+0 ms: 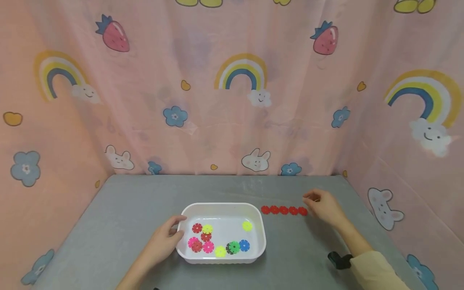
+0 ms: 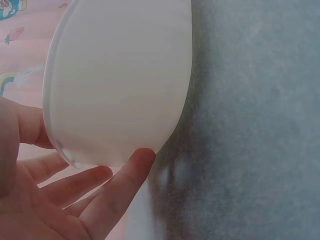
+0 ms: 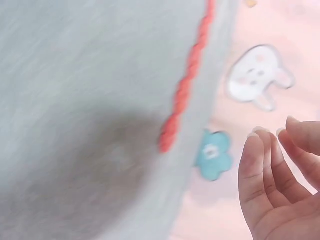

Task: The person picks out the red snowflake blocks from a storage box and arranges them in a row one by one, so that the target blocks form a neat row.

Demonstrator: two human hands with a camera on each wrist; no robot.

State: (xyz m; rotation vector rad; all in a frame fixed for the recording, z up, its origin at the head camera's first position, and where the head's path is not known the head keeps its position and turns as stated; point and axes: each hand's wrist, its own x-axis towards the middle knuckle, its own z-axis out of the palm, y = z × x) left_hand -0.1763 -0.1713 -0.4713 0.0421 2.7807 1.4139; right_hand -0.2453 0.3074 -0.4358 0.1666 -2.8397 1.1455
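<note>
My left hand (image 1: 162, 238) holds the left end of a white plastic tub (image 1: 221, 261), with thumb and fingers at its rim and outer wall; the wall (image 2: 120, 85) fills much of the left wrist view. Inside lie loose notched snowflake discs: red and pink, yellow ones (image 1: 247, 226), a green one (image 1: 234, 247) and a blue one (image 1: 244, 245). To the tub's right, several red snowflake discs (image 1: 284, 210) form a straight row on the table. My right hand (image 1: 325, 207) hovers by the row's right end. Its fingers (image 3: 251, 167) are loosely bent towards the thumb, holding nothing visible.
The grey table (image 1: 119, 225) ends at a pink patterned curtain (image 1: 224, 133) at the back and sides. A black wrist-camera piece (image 1: 339, 260) sits by the right sleeve (image 1: 377, 272).
</note>
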